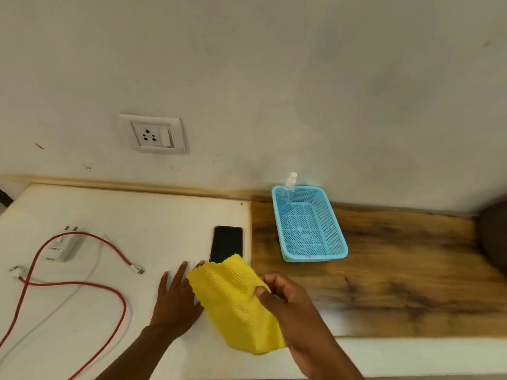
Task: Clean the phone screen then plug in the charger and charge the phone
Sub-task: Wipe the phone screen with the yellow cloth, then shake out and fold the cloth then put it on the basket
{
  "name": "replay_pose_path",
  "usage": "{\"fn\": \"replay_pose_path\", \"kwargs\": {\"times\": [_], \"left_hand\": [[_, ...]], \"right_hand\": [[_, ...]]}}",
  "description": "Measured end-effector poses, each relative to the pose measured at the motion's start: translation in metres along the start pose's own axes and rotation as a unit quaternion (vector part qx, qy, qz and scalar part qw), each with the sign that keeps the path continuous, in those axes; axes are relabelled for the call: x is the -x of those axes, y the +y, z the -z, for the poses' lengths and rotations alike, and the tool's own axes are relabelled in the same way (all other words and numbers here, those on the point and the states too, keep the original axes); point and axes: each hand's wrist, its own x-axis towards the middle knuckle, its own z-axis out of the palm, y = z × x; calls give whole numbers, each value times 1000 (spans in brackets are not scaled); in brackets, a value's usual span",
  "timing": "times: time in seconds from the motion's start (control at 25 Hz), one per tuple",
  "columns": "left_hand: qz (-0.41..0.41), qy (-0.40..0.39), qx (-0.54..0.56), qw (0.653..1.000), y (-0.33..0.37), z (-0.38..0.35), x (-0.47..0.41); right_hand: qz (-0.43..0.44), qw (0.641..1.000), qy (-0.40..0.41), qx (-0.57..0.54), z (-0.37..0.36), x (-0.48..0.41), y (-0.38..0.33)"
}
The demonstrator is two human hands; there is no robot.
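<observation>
Pinching the yellow cloth [236, 303] in our right hand [285, 300], left hand [175, 300] flat and spread, we see the phone [227, 244] just beyond, long axis running away, left fingertips nearer.

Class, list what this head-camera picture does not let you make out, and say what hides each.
- Phone: near end, hidden by yellow cloth.
- Left hand: thumb side, behind the cloth.
- Red cable: cut off by left and bottom edges.
- Charger: label print too small.
- Spray bottle: contents unclear behind blue basket.
</observation>
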Motion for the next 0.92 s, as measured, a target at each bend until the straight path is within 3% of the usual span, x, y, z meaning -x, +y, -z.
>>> {"fn": "replay_pose_path", "kwargs": {"times": [0.08, 0.12, 0.2, 0.28, 0.36, 0.48, 0.56, 0.68, 0.76, 0.92], "left_hand": [[30, -6, 25, 999, 13, 28, 4], [62, 36, 116, 991, 20, 43, 8], [84, 48, 385, 918, 37, 82, 21], [30, 104, 507, 855, 59, 121, 50], [-37, 141, 515, 845, 79, 150, 91], [-110, 92, 410, 901, 102, 168, 144], [-119, 139, 340, 922, 111, 172, 164], [-85, 257, 367, 890, 114, 185, 179], [-31, 277, 444, 852, 116, 199, 182], [45, 318, 501, 804, 120, 215, 184]], "right_hand": [[-24, 996, 9, -81, 2, 8, -17], [-33, 994, 20, -105, 2, 12, -24], [-39, 990, 39, -133, 3, 21, -40], [-38, 985, 50, -161, 3, 33, -54], [-37, 975, 55, -210, 4, 46, -69], [-44, 954, 42, -294, 5, 63, -90], [-41, 940, 20, -337, 5, 74, -101], [2, 929, 6, -370, 4, 93, -115], [50, 929, -14, -365, -1, 109, -118], [128, 985, -11, -111, -24, 149, -105]]}}
